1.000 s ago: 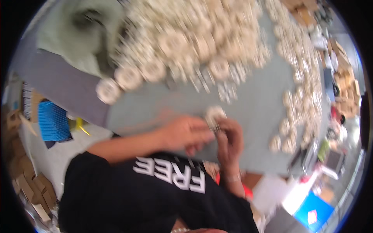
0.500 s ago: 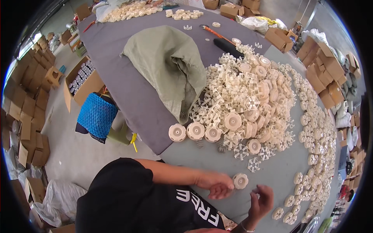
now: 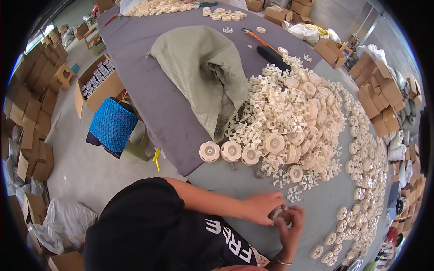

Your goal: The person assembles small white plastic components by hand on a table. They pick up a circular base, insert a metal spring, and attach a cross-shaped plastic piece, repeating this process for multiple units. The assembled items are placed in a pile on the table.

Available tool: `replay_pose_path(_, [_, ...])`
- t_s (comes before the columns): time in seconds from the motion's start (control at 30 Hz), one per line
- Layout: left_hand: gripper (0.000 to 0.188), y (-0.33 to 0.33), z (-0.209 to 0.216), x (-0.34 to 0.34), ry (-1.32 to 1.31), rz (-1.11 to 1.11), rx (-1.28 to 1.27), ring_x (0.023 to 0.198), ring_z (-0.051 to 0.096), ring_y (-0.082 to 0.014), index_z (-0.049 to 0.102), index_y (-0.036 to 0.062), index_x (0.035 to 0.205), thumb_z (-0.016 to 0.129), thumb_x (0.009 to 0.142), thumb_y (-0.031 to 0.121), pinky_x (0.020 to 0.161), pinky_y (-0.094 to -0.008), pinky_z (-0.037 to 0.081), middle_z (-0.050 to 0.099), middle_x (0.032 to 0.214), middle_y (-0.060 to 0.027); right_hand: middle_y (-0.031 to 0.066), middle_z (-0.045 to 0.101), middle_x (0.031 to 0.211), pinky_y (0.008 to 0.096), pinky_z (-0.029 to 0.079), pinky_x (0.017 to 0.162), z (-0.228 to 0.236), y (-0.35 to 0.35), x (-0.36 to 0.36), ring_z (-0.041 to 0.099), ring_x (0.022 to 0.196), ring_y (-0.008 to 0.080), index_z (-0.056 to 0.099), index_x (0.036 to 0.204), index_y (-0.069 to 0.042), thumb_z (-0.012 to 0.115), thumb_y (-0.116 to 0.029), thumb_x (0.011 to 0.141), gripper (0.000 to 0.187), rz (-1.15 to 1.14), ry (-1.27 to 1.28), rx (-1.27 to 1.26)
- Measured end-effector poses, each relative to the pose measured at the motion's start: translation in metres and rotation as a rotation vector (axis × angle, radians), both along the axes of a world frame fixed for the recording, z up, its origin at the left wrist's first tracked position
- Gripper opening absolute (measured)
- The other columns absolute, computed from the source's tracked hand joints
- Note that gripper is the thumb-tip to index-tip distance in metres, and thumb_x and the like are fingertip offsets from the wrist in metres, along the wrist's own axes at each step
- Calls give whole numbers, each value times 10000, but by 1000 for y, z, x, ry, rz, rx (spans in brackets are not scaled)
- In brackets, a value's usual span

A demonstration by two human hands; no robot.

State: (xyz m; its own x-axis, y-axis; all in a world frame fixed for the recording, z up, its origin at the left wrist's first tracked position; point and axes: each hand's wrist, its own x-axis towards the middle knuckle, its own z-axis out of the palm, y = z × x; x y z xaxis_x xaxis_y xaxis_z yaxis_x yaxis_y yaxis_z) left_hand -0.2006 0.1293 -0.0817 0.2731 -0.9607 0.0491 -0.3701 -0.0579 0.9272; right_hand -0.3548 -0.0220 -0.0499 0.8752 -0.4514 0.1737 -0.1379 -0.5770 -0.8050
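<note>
My left hand [image 3: 263, 208] and my right hand [image 3: 290, 222] meet over the grey-green tabletop, close to my body. Between their fingers they grip a small round plastic disc [image 3: 275, 212], largely hidden by the fingers. Just beyond the hands lie loose cream spoked inserts, one insert [image 3: 294, 194] nearest to them. Farther off rises a big pile of cream inserts and round discs [image 3: 294, 122]. At its left edge three cream discs stand in a row, the leftmost disc [image 3: 209, 151] beside two others, with metal springs [image 3: 258, 173] nearby.
Many assembled discs [image 3: 361, 180] cover the table's right side. A grey-green woven sack [image 3: 194, 67] rests left of the pile, with a black-and-orange tool [image 3: 273, 57] behind. To the left are a blue-covered stool [image 3: 113, 125] and an open carton [image 3: 101, 92].
The disc that lay on the table beside my left hand is now between both hands. My right hand has moved in toward the left and closed on it. The whole view has shifted slightly.
</note>
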Motion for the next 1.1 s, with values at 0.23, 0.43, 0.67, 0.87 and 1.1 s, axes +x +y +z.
replay_pose_path(0.23, [648, -6, -8, -13, -325, -73, -88, 1185, 643, -381, 540, 70, 1430, 822, 871, 233, 945, -497, 557, 543, 1329, -150, 137, 695, 1205, 417, 551, 857, -8, -51, 30, 681, 988, 322, 709, 1154, -18, 810, -49, 867, 306, -68, 13, -340])
replay_pose_path(0.43, [476, 23, 1, 7, -274, -103, 71, 1169, 651, -389, 635, 119, 1364, 715, 948, 335, 944, -480, 561, 602, 1273, -162, 123, 729, 1047, 397, 563, 818, -22, -52, -8, 690, 907, 278, 741, 1046, -34, 825, -69, 867, 201, -65, 130, -303])
replay_pose_path(0.67, [766, 36, 4, 7, -237, -20, 34, 1214, 655, -327, 594, 147, 1497, 896, 820, 339, 965, -432, 569, 597, 1402, -88, 0, 663, 748, 248, 444, 582, -9, -31, -55, 586, 649, 66, 698, 1043, -13, 622, -218, 1114, 230, -499, 116, 534])
replay_pose_path(0.87, [635, 35, 5, 8, -262, 38, -25, 1107, 688, -275, 669, 184, 1403, 883, 835, 368, 887, -409, 582, 590, 1373, -62, 57, 704, 1038, 277, 497, 639, -3, -28, -48, 623, 707, 129, 718, 1246, -28, 728, -210, 1024, 287, -631, 286, -261])
replay_pose_path(1.1, [430, 33, -5, 9, -301, 53, -41, 976, 708, -257, 748, 270, 1296, 838, 889, 375, 784, -393, 595, 585, 1350, -65, 93, 673, 1286, 332, 588, 789, 14, -29, -47, 673, 925, 180, 696, 1381, -50, 876, -29, 763, 644, -169, 310, -55])
